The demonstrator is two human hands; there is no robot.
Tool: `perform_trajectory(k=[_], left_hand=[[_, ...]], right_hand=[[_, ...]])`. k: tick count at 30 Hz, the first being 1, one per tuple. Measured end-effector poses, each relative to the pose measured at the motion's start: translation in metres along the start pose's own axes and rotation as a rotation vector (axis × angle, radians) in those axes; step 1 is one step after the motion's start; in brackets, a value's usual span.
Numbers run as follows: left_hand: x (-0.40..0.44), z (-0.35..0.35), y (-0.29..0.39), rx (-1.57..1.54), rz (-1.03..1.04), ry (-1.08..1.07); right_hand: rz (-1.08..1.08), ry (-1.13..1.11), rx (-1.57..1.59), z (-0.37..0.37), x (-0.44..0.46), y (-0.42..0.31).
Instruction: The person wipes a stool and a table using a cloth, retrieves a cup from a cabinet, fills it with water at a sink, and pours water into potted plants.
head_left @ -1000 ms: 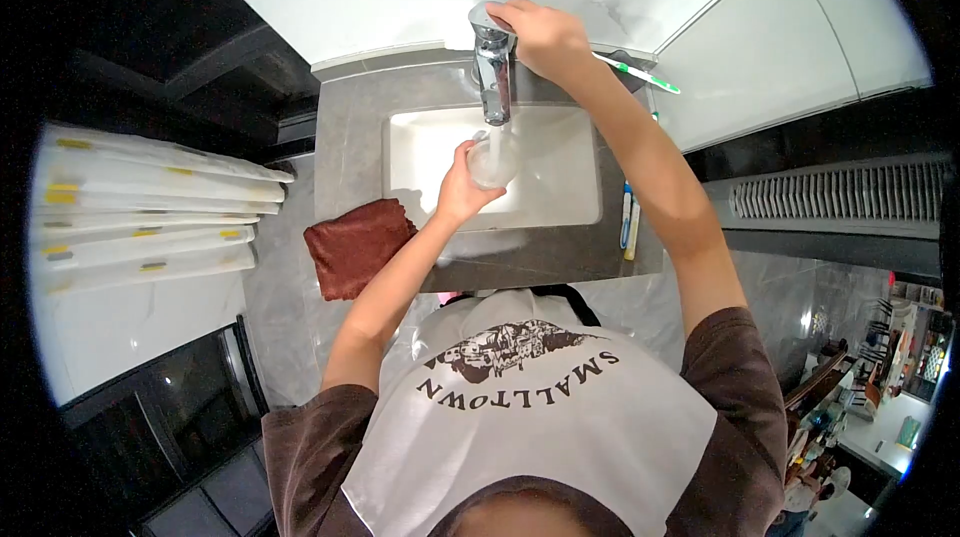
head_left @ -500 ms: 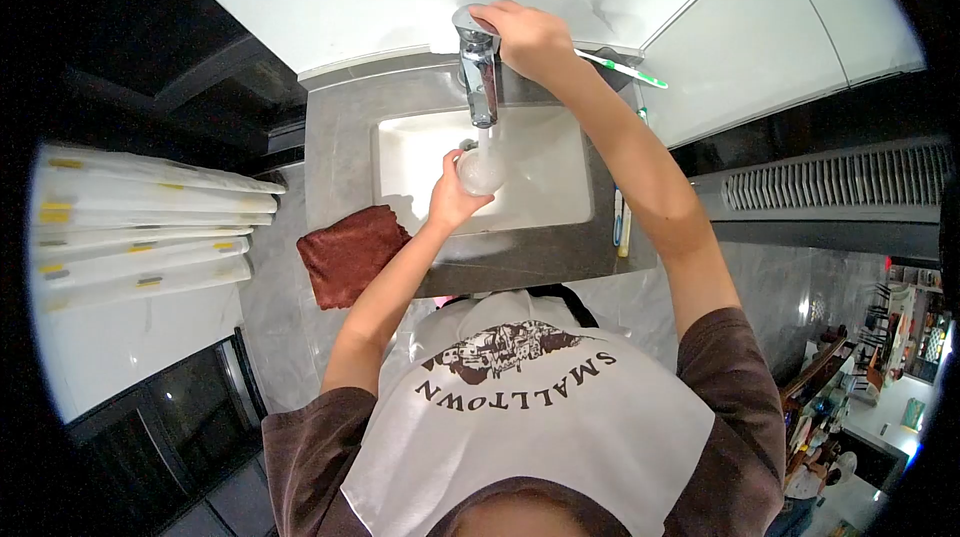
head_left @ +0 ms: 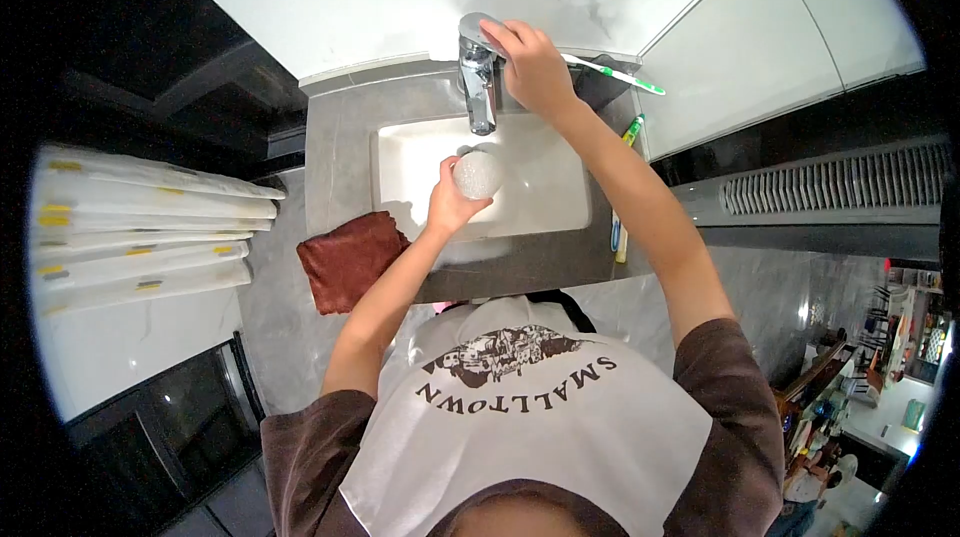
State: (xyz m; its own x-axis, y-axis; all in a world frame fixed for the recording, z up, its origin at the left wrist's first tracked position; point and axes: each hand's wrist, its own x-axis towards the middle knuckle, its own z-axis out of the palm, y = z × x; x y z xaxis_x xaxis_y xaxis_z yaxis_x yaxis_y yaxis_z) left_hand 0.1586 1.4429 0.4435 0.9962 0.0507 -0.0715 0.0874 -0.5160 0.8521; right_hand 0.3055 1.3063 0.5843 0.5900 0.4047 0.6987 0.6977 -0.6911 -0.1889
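My left hand [head_left: 455, 202] is wrapped round a cup [head_left: 478, 176], seen from above over the sink basin [head_left: 545, 207]. The cup's round top looks whitish and bubbly; whether it is filled to the rim I cannot tell. My right hand [head_left: 537, 72] grips the lever [head_left: 482, 27] of the chrome faucet [head_left: 480, 87], fingers over its right side. No stream shows between the spout and the cup. A brown cloth [head_left: 352, 259] lies over the counter's left front edge, beside my left forearm.
A green-and-white toothbrush [head_left: 625, 77] sticks out behind my right wrist. More slim items, including a green-capped tube [head_left: 634, 129], lie along the right side of the grey counter [head_left: 340, 157]. A patterned curtain [head_left: 150, 232] hangs at left. Another person [head_left: 808, 477] is far off at lower right.
The water stream from the spout has stopped. My right hand and the faucet lever have moved down slightly. My left hand keeps the cup in nearly the same place.
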Motion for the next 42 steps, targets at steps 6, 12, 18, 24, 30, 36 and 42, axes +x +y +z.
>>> perform_trajectory(k=[6,12,18,24,30,36,42], left_hand=[[0.006,-0.003,0.005,-0.020,-0.042,0.043],[0.008,-0.002,0.016,-0.004,0.015,0.079],[0.006,-0.003,0.022,-0.032,-0.017,0.077],[0.007,-0.003,0.022,-0.023,0.030,0.111],[0.010,-0.002,0.020,-0.024,0.037,0.117],[0.010,-0.002,0.019,-0.018,0.022,0.103],[0.009,-0.003,0.020,-0.009,-0.007,0.097]], right_hand=[[-0.001,-0.033,0.085,-0.002,0.000,0.002],[0.012,0.062,0.059,0.001,-0.001,0.003],[-0.068,0.103,0.002,0.002,0.003,0.006],[-0.069,0.085,-0.001,-0.001,0.005,0.005],[-0.004,-0.035,0.038,-0.006,0.008,0.003],[-0.039,0.019,0.057,-0.004,0.009,0.003],[-0.047,0.037,0.022,-0.002,0.007,0.005]])
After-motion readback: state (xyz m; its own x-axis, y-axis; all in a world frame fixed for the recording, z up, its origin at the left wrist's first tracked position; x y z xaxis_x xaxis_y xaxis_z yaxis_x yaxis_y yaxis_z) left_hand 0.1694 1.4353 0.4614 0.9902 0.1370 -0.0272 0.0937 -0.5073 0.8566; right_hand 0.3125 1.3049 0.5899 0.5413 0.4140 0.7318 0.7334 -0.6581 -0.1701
